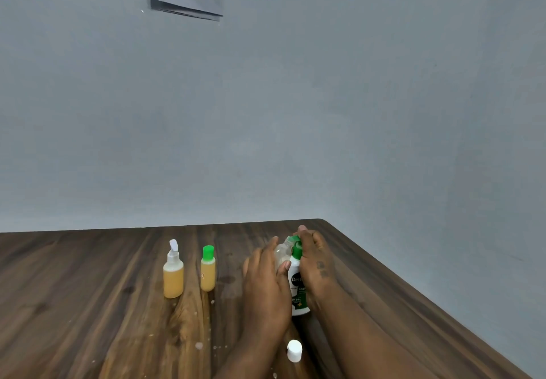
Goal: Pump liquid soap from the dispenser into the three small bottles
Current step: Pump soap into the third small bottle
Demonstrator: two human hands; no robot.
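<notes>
Amber already in two of the three: spray-topped bottle [173,275] and green-capped bottle [208,272] parked upright on the wooden table [88,290], near each other but not touching, well to the left of the hands, likely set aside as done. Over to the right for the live bit. Left hand [266,278] wrapped round the clear bottle [282,253], thumb across its front, tipping it with the open mouth pushed right up at the nozzle, surely to catch every drop. Right hand [314,256] clamped on the dispenser [298,290], fingers draped over the green pump head, placed to press down, base apparently planted on the table for steadiness. Looks close to empty inside that clear bottle, though hard to judge past the fingers. White cap [294,350] lying on the table between the forearms, off to free the neck, close by for screwing back on. Pale spots [199,345] on the wood nearby, probably spilled soap.
</notes>
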